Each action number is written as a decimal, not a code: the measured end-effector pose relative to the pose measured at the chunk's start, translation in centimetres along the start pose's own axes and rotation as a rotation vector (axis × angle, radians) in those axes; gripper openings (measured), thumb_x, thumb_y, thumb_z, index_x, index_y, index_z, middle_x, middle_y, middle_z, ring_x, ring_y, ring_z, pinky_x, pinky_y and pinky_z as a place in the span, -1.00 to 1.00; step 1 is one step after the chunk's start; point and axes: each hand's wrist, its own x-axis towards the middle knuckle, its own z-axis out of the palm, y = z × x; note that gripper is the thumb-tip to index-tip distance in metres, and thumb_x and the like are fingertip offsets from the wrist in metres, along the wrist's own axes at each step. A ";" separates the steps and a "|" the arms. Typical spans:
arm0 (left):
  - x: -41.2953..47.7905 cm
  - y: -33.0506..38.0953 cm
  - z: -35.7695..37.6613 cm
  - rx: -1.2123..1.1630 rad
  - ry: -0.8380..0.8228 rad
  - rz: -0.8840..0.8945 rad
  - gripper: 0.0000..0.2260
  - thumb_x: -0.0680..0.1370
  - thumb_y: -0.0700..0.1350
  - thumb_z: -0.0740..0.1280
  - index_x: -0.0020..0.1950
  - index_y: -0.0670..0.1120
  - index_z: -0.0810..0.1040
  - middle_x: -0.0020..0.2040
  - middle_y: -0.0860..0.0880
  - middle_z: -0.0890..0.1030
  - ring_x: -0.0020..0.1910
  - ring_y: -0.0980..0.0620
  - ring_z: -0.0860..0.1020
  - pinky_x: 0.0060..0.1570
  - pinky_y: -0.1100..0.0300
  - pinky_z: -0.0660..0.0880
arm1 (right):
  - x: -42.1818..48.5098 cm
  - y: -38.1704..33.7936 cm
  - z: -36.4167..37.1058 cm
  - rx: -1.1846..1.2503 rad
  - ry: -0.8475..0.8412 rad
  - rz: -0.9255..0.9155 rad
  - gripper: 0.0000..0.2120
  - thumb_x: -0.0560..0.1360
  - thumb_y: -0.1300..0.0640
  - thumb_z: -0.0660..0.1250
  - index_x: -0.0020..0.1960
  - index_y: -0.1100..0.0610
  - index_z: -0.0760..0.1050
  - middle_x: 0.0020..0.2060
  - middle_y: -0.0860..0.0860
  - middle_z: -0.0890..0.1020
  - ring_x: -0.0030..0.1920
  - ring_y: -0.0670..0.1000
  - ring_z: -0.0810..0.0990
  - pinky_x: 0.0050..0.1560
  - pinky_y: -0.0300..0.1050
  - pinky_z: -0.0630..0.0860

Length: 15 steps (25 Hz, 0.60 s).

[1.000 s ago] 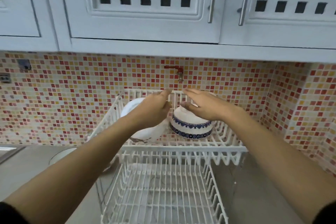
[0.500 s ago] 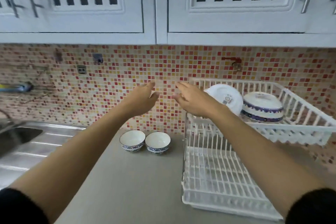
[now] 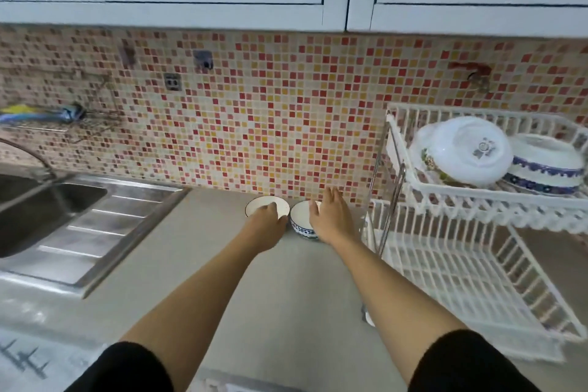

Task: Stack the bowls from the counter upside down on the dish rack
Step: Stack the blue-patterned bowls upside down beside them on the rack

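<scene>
We see a grey counter (image 3: 280, 289) under mosaic tile, sink (image 3: 47, 204) at left. Since half a second ago both hands have dropped to the two small bowls: our left hand (image 3: 267, 226) curls over the left bowl (image 3: 259, 205), our right hand (image 3: 331, 219) lies spread against the right bowl (image 3: 300, 223). On the dish rack (image 3: 477, 191), the white bowl's (image 3: 461, 149) base stamp is unreadable.

Two small bowls (image 3: 266, 206) (image 3: 301, 220) on table (image 3: 286, 296); two upturned bowls (image 3: 461, 149) (image 3: 545, 165) in one rack (image 3: 477, 280); one sink (image 3: 47, 210); two hands (image 3: 265, 226) (image 3: 331, 219).
</scene>
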 end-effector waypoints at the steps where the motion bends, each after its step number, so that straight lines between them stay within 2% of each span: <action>1: 0.6 -0.5 1.1 -0.007 -0.007 -0.012 -0.55 0.63 -0.01 0.08 0.43 -0.27 0.24 0.39 -0.29 0.38 0.34 -0.28 0.40 0.27 -0.03 0.35 | 0.5 0.6 1.2 -0.013 0.015 0.034 -0.43 0.59 -0.03 0.06 0.50 0.23 0.06 0.51 0.17 0.15 0.51 0.14 0.12 0.47 0.03 0.14; 5: 4.3 -2.1 5.0 -0.027 -0.028 -0.075 -0.62 0.62 -0.05 0.09 0.33 -0.27 0.34 0.30 -0.30 0.46 0.27 -0.27 0.45 0.20 -0.02 0.39 | 3.5 4.0 5.7 -0.050 0.008 0.141 -0.46 0.58 0.00 0.10 0.46 0.27 0.15 0.44 0.19 0.28 0.45 0.16 0.23 0.42 0.03 0.22; 7: 6.5 -3.0 6.9 -0.028 -0.065 -0.108 -0.64 0.62 -0.04 0.09 0.28 -0.27 0.37 0.26 -0.29 0.49 0.24 -0.27 0.47 0.17 -0.02 0.41 | 4.8 5.8 7.6 -0.055 0.003 0.185 -0.50 0.57 0.00 0.12 0.42 0.25 0.22 0.38 0.18 0.36 0.38 0.17 0.33 0.33 0.03 0.31; 10: 10.4 -3.6 9.8 -0.025 -0.129 -0.157 -0.62 0.62 -0.01 0.09 0.30 -0.26 0.36 0.28 -0.27 0.48 0.27 -0.25 0.45 0.20 -0.01 0.39 | 7.5 8.0 10.5 -0.019 -0.012 0.285 -0.51 0.57 -0.01 0.14 0.40 0.24 0.26 0.32 0.19 0.43 0.30 0.20 0.41 0.18 0.01 0.40; 15: 15.6 -3.7 13.9 -0.146 -0.196 -0.219 -0.61 0.63 -0.02 0.08 0.28 -0.30 0.40 0.31 -0.29 0.48 0.30 -0.25 0.44 0.26 0.01 0.36 | 11.5 9.5 14.0 0.121 0.036 0.469 -0.51 0.53 -0.03 0.22 0.38 0.18 0.33 0.24 0.19 0.54 0.24 0.21 0.49 0.19 -0.03 0.41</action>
